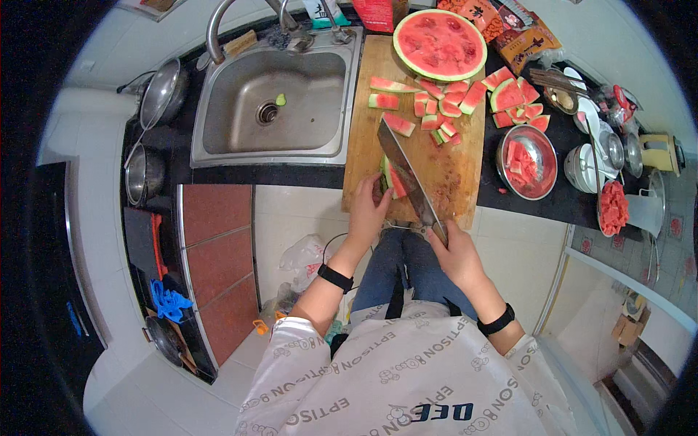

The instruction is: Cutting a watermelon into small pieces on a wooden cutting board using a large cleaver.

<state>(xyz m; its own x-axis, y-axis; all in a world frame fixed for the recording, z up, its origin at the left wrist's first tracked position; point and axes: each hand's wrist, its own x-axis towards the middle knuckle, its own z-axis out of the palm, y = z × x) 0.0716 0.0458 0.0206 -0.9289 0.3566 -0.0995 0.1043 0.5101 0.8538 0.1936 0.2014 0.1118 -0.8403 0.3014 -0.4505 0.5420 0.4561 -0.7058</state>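
My right hand grips the wooden handle of a broad-bladed kitchen knife. The blade slants up and left over a wooden cutting board and covers part of a watermelon wedge. At that wedge's rind side, the fingers of my left hand hold it near the board's front left edge. Beyond the knife tip lies another watermelon strip. Several cut watermelon pieces are scattered over the upper board, behind which rests a large cut watermelon half, red face up.
Left of the board is a steel sink with a faucet. To the right stand a steel bowl of red watermelon flesh, stacked white bowls and more watermelon chunks. Food packets lie at the back.
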